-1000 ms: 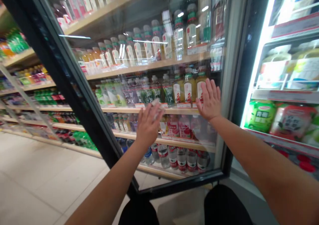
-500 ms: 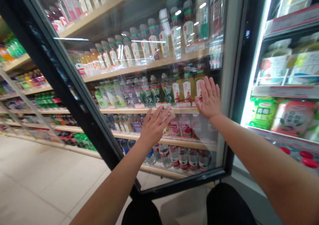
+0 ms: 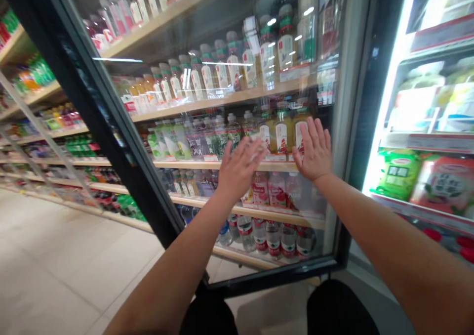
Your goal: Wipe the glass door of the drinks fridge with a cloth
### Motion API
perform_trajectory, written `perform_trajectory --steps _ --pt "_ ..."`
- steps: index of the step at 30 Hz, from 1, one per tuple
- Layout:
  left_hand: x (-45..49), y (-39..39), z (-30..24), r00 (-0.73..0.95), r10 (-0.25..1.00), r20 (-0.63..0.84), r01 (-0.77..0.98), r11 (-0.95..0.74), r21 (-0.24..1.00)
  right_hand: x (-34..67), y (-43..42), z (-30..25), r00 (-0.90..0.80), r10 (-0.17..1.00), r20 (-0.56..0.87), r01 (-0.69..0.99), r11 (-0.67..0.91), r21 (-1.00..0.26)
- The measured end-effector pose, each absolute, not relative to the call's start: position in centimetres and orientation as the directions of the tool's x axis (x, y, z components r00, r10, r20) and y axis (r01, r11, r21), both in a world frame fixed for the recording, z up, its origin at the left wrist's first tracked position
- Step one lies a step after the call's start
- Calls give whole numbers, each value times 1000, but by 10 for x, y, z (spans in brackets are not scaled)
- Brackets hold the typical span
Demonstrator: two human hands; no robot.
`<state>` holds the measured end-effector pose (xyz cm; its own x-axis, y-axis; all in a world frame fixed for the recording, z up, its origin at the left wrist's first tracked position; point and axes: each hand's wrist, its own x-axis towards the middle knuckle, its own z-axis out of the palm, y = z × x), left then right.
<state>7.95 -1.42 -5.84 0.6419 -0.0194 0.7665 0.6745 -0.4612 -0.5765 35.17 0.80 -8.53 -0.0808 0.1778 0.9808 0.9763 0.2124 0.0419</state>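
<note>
Both my hands rest on the pane of an open glass cooler door with a black frame. My right hand lies flat on the glass near the hinge side, fingers stretched upward. My left hand is pressed to the glass just to its left, fingers extended and smeared by motion; I cannot make out anything under them. Through the glass show store shelves with rows of drink bottles.
The lit cooler interior stands open at the right, with green and red packs on its shelves. Aisle shelving with bottles runs off to the left above a pale tiled floor. My dark-clad knees are at the bottom.
My left hand has slid up and to the right across the glass, closer to my right hand. A small pale wad seen at its fingertips earlier no longer shows. The right hand stays put.
</note>
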Motion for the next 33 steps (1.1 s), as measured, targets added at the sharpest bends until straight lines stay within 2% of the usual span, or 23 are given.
perform_trajectory --steps 2,3,4,5,7,8,9,10,13,15,16,19,21,22,25,27,31,33 --pt "70 -15 -53 479 0 878 797 -419 -435 352 8 -85 -79 185 980 975 219 38" --pt "66 -16 -56 443 -8 897 814 -416 -406 353 8 -85 -79 188 979 975 221 36" --pt "62 -17 -62 470 -20 882 794 -428 -433 353 9 -86 -80 188 979 974 221 37" --pt "58 -18 -70 558 -30 829 733 -449 -510 353 9 -86 -82 186 979 975 219 39" --pt "48 -20 -81 767 -35 640 544 -493 -679 352 8 -85 -83 178 980 977 210 45" --pt "41 -21 -82 826 -23 562 477 -503 -721 352 8 -85 -82 176 981 978 204 45" --pt "34 -22 -80 839 -2 544 471 -498 -728 351 8 -85 -78 177 981 979 200 42" --pt "27 -22 -75 801 28 598 536 -477 -696 351 7 -84 -74 184 980 980 198 37" --pt "7 -24 -59 529 60 847 797 -379 -471 350 6 -84 -59 210 976 979 203 16" --pt "-3 -26 -62 419 45 907 856 -351 -378 350 5 -84 -58 214 975 977 212 12" --pt "-7 -27 -67 437 39 898 845 -359 -396 350 5 -84 -61 213 975 976 216 14" --pt "-22 -31 -83 675 37 737 685 -404 -606 351 6 -85 -73 207 976 973 229 24" --pt "-34 -32 -80 720 60 691 657 -379 -651 351 7 -85 -76 199 977 973 227 30" --pt "-40 -33 -75 674 71 735 709 -343 -617 351 7 -85 -80 192 978 974 225 35" --pt "-54 -35 -62 423 70 903 885 -245 -396 351 7 -86 -91 165 982 974 220 53" --pt "-58 -39 -70 382 79 921 900 -257 -352 351 7 -86 -88 162 983 974 222 51" --pt "-64 -48 -113 574 165 802 796 -343 -499 350 7 -86 -74 170 983 975 218 35" --pt "-69 -49 -120 611 185 770 776 -331 -537 350 7 -87 -85 146 986 975 215 53"
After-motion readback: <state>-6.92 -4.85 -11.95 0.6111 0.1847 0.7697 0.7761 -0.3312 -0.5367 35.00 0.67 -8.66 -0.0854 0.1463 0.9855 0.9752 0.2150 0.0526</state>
